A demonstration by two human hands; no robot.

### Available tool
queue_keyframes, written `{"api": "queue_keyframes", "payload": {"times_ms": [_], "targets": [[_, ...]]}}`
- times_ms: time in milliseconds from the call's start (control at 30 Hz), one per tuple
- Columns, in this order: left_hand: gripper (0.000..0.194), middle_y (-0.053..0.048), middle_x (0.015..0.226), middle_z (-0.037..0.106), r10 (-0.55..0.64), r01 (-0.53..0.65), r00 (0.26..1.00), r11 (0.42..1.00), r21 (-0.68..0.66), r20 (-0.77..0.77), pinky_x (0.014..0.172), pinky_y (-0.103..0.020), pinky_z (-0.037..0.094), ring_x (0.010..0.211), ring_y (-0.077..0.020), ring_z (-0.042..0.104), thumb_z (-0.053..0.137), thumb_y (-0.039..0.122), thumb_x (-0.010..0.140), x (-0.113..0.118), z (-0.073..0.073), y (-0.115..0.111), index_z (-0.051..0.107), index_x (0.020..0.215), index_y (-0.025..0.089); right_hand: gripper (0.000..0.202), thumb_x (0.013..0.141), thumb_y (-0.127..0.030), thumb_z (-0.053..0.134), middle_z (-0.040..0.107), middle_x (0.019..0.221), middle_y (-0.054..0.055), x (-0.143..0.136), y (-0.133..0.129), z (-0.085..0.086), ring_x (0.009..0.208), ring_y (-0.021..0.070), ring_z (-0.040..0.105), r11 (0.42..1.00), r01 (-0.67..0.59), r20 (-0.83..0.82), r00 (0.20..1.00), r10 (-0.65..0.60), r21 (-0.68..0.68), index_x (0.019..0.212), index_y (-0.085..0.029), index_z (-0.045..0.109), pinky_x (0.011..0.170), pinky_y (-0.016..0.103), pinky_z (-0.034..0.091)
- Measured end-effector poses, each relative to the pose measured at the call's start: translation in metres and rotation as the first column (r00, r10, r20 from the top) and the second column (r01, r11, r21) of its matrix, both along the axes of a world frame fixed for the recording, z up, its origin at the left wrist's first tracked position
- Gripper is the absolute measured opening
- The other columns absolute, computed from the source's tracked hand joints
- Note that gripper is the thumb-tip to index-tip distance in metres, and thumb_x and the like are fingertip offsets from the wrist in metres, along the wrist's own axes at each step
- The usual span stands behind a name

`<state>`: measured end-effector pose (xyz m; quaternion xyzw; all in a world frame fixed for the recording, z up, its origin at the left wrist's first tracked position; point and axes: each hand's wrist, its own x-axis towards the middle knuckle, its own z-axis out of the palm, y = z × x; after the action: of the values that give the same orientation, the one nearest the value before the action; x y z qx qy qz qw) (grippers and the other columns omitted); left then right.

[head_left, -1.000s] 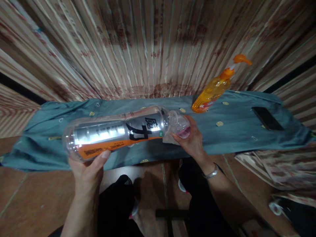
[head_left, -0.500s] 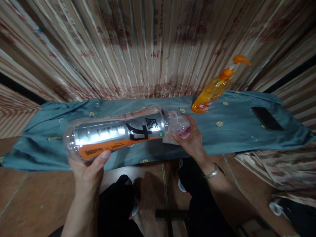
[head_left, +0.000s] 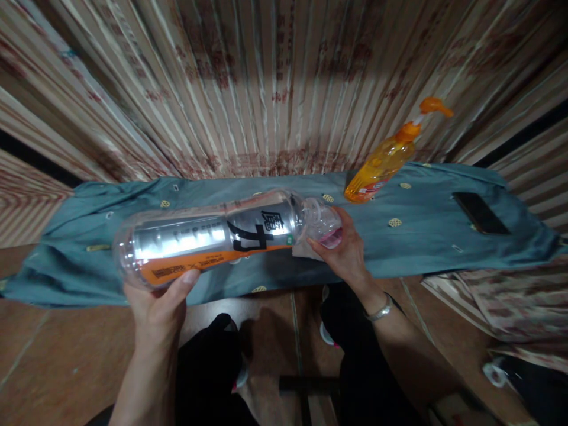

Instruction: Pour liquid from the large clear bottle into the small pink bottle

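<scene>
A large clear plastic bottle (head_left: 213,236) with a silver and orange label lies almost level above the cloth, its neck toward the right. My left hand (head_left: 162,302) grips it from below near its base, thumb on the orange band. In my right hand (head_left: 344,251) is a small clear cup (head_left: 323,220), pink showing at its lower right. The bottle's neck meets the cup's opening; whether liquid passes between them I cannot tell. Something pale, like tissue or paper (head_left: 305,249), hangs below the cup by my right fingers.
An orange pump bottle (head_left: 379,168) stands at the back of the table's green cloth (head_left: 426,242). A black phone (head_left: 480,213) lies on the right. Patterned curtains (head_left: 266,89) rise behind the table. Below, a dark bar (head_left: 308,386) stands between my legs.
</scene>
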<state>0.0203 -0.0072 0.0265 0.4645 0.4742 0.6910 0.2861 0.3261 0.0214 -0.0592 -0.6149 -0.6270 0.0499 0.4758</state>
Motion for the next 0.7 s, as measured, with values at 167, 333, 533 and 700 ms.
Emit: {"api": "queue_keyframes", "payload": {"times_ms": [167,333,533,700], "targets": [[0.047,-0.003,0.08,0.073,0.013,-0.013,1.0,1.0,-0.009,0.006,0.068,-0.031,0.06,0.066,-0.0166,0.067,0.094,0.034,0.049,-0.0014,-0.0014,0.0003,0.073,0.087,0.016,0.082,0.075,-0.055,0.08,0.064,0.137,0.017,-0.0004,-0.0009,0.0015,0.125,0.0345,0.064,1.0,0.0,-0.001,1.0,0.0,-0.007,0.141,-0.019,0.048,0.106,0.054,0.055],[0.046,-0.002,0.078,0.073,0.036,-0.035,0.999,0.999,-0.034,0.013,0.066,-0.031,0.061,0.064,-0.0166,0.068,0.095,0.035,0.047,-0.0023,-0.0025,0.0004,0.074,0.084,0.019,0.084,0.073,-0.053,0.082,0.064,0.138,0.017,-0.0006,-0.0009,0.0013,0.126,0.0345,0.064,1.0,-0.004,-0.008,1.0,0.004,-0.011,0.142,-0.019,0.048,0.105,0.055,0.055],[0.053,-0.002,0.08,0.073,0.041,-0.042,0.999,0.998,-0.036,-0.013,0.068,-0.032,0.061,0.065,-0.0173,0.068,0.094,0.037,0.048,-0.0047,-0.0038,0.0012,0.073,0.093,0.018,0.084,0.073,-0.051,0.082,0.063,0.139,0.016,0.0006,-0.0004,-0.0002,0.127,0.0337,0.063,1.0,-0.012,-0.007,1.0,0.012,-0.009,0.143,-0.022,0.047,0.106,0.054,0.054],[0.047,-0.002,0.079,0.073,0.013,-0.013,1.0,1.0,-0.009,0.013,0.067,-0.028,0.06,0.065,-0.0158,0.068,0.094,0.034,0.049,-0.0027,-0.002,0.0006,0.073,0.088,0.017,0.084,0.073,-0.051,0.082,0.063,0.139,0.017,0.0008,-0.0006,-0.0001,0.127,0.034,0.063,1.0,-0.011,0.002,1.0,0.011,-0.016,0.143,-0.02,0.047,0.107,0.054,0.054]]}}
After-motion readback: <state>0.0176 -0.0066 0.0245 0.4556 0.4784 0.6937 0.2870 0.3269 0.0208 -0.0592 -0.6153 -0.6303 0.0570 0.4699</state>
